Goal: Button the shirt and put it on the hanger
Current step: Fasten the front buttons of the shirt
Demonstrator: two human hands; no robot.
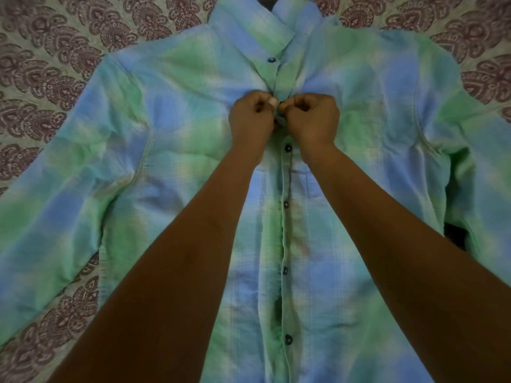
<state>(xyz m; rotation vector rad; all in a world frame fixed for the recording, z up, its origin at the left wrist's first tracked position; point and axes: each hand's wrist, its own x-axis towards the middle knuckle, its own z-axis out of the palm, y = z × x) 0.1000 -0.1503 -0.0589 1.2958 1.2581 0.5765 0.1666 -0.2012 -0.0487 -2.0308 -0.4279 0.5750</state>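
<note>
A blue and green checked shirt [171,139] lies face up and spread out on a patterned bedspread, collar at the top. Several dark buttons [288,148] run down its front placket and look fastened below my hands. Another button [271,60] sits near the collar, where the placket lies open. My left hand [253,117] and my right hand [311,117] meet at the chest, both with curled fingers pinching the placket edges around a dark button between them. No hanger can be made out for certain.
The bedspread [55,51] with maroon paisley motifs lies under the shirt on all sides. A dark object [455,236] shows under the shirt's sleeve at the right. Something dark peeks out above the collar [265,0] at the top edge.
</note>
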